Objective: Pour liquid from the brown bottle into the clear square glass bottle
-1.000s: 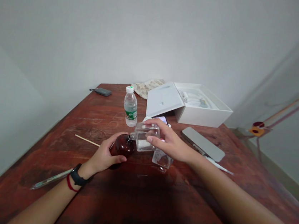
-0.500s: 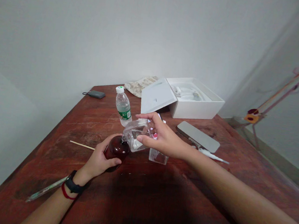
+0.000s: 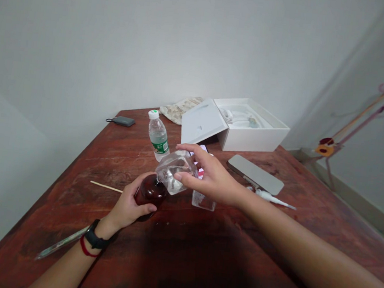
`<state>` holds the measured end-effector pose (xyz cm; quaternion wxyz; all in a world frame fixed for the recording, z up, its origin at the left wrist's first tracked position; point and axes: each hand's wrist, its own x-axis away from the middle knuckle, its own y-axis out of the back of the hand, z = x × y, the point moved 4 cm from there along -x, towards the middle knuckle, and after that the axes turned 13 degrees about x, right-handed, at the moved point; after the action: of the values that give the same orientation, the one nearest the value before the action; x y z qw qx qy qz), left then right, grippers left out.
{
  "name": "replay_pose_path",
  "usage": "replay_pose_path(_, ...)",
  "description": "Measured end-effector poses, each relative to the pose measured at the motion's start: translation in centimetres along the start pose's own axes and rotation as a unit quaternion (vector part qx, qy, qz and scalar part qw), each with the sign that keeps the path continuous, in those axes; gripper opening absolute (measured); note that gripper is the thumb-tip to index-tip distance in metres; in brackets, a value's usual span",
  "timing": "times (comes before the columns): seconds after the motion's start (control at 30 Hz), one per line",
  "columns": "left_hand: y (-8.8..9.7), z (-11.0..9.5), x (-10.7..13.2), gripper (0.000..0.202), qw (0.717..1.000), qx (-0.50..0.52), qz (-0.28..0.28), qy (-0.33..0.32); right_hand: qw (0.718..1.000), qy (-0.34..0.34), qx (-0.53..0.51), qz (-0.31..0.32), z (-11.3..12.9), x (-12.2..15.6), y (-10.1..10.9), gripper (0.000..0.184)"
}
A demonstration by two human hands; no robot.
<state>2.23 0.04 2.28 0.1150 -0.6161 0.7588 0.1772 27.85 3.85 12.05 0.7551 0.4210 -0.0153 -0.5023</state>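
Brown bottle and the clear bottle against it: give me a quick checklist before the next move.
1. Left hand around the brown bottle: ok, thumb and fingers wrap it.
2. Right hand on the clear bottle: ok, held tilted between thumb and fingers.
3. Clear bottle's neck lined up with the brown bottle's mouth: cannot tell, the join is too small to read.
4. Space around the right hand free: not ok, a clear plastic piece sits close by.
5. Water bottle capped: ok, white cap on.
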Motion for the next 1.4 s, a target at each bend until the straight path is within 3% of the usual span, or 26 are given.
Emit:
replay_pose_path(0.27, -0.2, 0.1, 0.2, 0.090, 1.000, 0.003, 0.006, -0.005, 0.999, 0.042, 0.009, -0.029, 0.4, 0.0, 0.2, 0.065)
replay_pose_path(1.4, -0.7, -0.3, 0.4, 0.096, 1.000, 0.003, 0.012, 0.006, 0.995, 0.093, 0.035, 0.006, 1.5, -0.3, 0.5, 0.072)
